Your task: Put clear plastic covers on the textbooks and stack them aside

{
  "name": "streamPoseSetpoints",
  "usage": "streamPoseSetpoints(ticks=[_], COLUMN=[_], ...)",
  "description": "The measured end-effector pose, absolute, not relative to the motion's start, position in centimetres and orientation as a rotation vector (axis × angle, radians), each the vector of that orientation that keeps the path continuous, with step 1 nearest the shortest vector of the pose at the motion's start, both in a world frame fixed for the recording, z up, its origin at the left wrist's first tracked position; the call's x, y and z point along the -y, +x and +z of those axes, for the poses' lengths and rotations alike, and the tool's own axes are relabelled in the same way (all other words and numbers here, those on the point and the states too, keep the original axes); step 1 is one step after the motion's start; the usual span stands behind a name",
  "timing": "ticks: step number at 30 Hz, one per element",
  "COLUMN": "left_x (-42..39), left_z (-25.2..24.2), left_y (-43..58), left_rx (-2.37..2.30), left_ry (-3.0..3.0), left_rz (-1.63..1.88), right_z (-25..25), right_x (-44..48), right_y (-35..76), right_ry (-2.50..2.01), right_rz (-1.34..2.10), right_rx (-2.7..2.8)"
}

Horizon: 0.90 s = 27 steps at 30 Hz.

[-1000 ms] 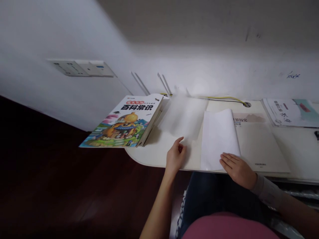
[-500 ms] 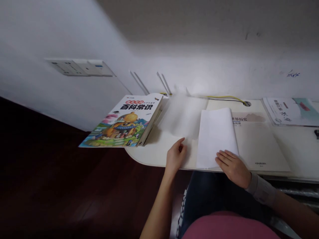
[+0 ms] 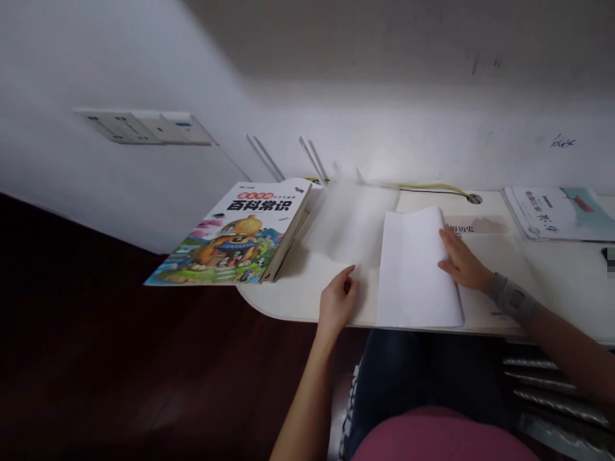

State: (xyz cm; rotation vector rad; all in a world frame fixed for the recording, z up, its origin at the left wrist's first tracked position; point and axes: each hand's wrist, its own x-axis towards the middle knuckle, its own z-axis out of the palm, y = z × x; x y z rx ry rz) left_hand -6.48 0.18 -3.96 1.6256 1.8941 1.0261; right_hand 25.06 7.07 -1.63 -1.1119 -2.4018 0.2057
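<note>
Head view: the paper sheet (image 3: 413, 269) is pressed by the flat, released right grip (image 3: 462, 261). Left of the sheet, the left grip (image 3: 337, 301) is curled; whether it is grasping anything cannot be told.

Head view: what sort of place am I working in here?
Probably a study corner in a home or dorm room: a white desk set against a wall, a colourful picture book and a booklet on it, and a socket panel on the wall.
</note>
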Motion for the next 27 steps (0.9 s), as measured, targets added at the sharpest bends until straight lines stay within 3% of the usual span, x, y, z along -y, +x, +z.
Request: streamPoseSetpoints(ticks=[6, 19, 27], left_x=[0.0, -0.1, 0.0], left_z=[-3.7, -3.6, -3.9], left_y=[-6.5, -6.5, -6.5], left_rx=[-1.901, -1.903, -1.904], left_ry=[1.561, 1.548, 1.564], left_rz=[1.047, 1.042, 1.039], right_z=[-5.2, -5.0, -2.1], right_x=[-8.5, -8.1, -0.3], right_y=[24.7, 23.3, 24.7], right_ry=[-1.21, -1.405, -0.879], right_rz=[0.132, 0.091, 0.023], right_rx=[2.415, 2.368, 2.707])
